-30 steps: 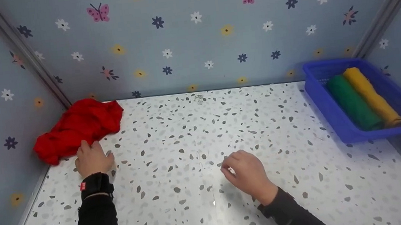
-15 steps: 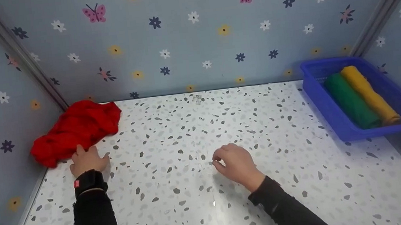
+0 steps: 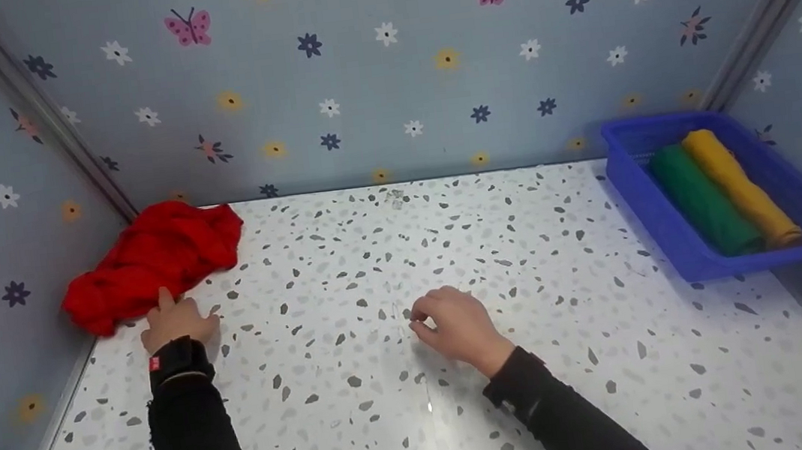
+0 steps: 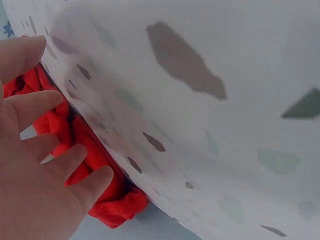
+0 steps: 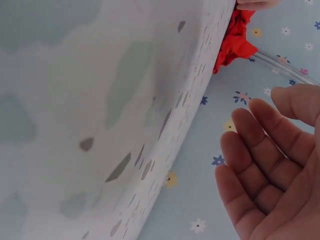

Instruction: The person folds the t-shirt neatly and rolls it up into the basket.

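A crumpled red cloth lies in a heap in the far left corner of the table. My left hand is at its near edge, index finger reaching toward the fabric. In the left wrist view the spread fingers of the left hand overlap the red cloth; whether they touch it I cannot tell. Over the middle of the table is my right hand, fingers loosely bent and holding nothing. The right wrist view shows its bare palm and relaxed fingers, with the red cloth far beyond.
A blue plastic basket stands at the right, against the side wall. Inside it a rolled green cloth and a rolled yellow cloth lie side by side. Flower-patterned walls enclose the speckled white table at the back and sides.
My right hand has shifted left and slightly farther from me. The left hand has drawn back slightly at the red cloth's edge, its fingers more spread. The cloth keeps its shape.
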A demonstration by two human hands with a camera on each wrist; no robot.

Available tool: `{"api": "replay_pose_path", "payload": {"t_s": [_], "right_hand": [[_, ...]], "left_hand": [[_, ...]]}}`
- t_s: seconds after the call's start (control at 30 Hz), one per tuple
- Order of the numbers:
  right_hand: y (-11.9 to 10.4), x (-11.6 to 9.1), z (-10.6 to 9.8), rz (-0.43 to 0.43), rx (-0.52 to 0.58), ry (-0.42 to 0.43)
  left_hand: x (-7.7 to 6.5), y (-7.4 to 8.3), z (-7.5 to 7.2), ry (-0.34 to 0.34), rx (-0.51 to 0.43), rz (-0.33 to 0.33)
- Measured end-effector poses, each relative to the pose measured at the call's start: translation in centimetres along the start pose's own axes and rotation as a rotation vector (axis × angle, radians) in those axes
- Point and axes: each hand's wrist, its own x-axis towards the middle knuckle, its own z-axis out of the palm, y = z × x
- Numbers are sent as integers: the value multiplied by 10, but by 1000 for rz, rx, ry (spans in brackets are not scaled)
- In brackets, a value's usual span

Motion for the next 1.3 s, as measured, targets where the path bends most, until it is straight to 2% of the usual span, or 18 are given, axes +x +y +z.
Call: {"api": "replay_pose_path", "payload": {"t_s": [0.37, 0.67, 0.9, 1.0, 1.1, 1.3], "right_hand": [[4, 3, 1, 14, 23, -8], [4, 7, 1, 15, 26, -7], [3, 8, 0, 15, 30, -23], [3, 8, 0, 11, 34, -20], [3, 9, -1, 8, 31, -6], [4, 10, -1, -2, 24, 5]], "left_hand": [[5, 3, 1, -52, 8, -24], [22, -11, 5, -62, -2, -68], [21, -10, 1, -42, 25, -54], [18, -5, -1, 0, 45, -38], [15, 0, -4, 78, 32, -30], [12, 7, -9, 327, -41, -13]]}}
